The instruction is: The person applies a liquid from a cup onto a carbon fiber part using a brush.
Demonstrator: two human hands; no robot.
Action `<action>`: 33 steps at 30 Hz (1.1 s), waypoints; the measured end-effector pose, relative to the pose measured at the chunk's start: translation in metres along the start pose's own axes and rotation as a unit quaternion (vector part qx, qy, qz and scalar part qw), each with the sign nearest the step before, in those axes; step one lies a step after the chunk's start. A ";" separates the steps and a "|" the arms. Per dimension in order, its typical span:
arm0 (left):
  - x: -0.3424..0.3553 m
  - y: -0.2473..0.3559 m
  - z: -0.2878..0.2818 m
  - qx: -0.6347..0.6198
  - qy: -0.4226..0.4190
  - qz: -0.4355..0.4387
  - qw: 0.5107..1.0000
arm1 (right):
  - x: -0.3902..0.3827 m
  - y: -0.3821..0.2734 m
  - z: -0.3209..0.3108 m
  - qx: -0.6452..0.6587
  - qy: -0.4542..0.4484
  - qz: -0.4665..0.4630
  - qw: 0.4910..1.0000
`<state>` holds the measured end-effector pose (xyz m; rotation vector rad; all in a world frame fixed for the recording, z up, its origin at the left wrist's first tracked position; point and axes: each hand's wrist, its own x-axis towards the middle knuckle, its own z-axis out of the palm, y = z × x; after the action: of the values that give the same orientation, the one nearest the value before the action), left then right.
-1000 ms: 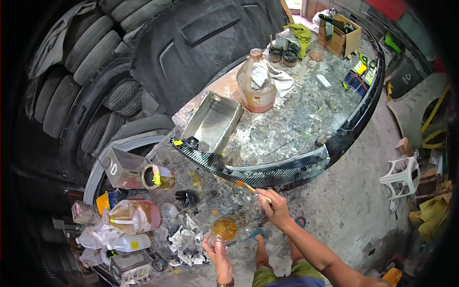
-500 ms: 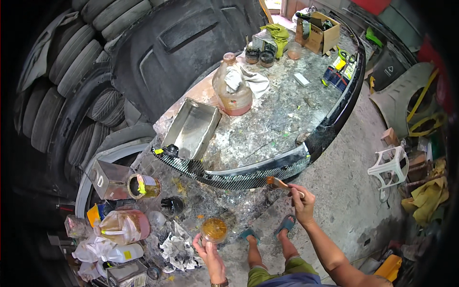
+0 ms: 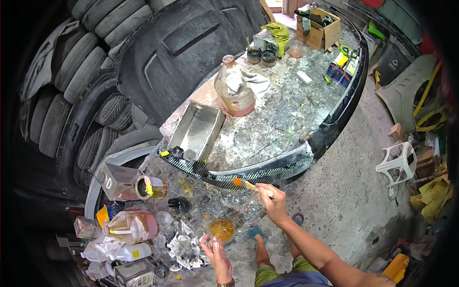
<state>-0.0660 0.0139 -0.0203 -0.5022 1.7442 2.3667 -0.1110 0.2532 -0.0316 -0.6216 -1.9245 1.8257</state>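
Note:
My right hand (image 3: pixel 271 201) grips a wooden-handled paintbrush (image 3: pixel 253 186), whose orange bristles lie over or against the lower edge of a long curved bumper-like part (image 3: pixel 282 167) covered in glossy black-and-white woven fabric, along the bench's front. I cannot tell whether they touch it. My left hand (image 3: pixel 216 253) holds a clear cup of amber liquid (image 3: pixel 221 228) below the brush, beside crumpled paper (image 3: pixel 184 246). To the left stand an open tin (image 3: pixel 158 187), a square metal can (image 3: pixel 118 180) and a jug of pinkish liquid (image 3: pixel 138 225).
The bench (image 3: pixel 277 119) holds a metal tray (image 3: pixel 196 131), cloth-draped jug (image 3: pixel 241 103), small jars and a cardboard box (image 3: pixel 320 36). Tires (image 3: pixel 76 86) and a large black moulded panel (image 3: pixel 181 57) fill the left and back. A white stool (image 3: pixel 394 162) stands at the right.
Since half a second ago the brush in my right hand has moved left along the curved part, back from farther right. The view has shifted slightly; my left hand still holds the cup.

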 end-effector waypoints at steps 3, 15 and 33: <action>-0.001 0.001 0.000 0.004 0.002 -0.017 1.000 | -0.001 -0.001 -0.018 -0.004 0.015 0.007 1.000; -0.014 -0.006 0.043 0.031 -0.016 -0.013 0.999 | 0.008 0.013 -0.112 0.017 0.039 0.009 0.999; -0.035 -0.047 0.126 0.142 -0.110 0.041 0.983 | -0.021 -0.077 -0.142 -0.282 -0.272 -0.257 0.883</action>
<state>-0.0396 0.1501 -0.0164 -0.1239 1.9831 2.0769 -0.0144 0.3537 0.0537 0.2964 -2.6870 1.1581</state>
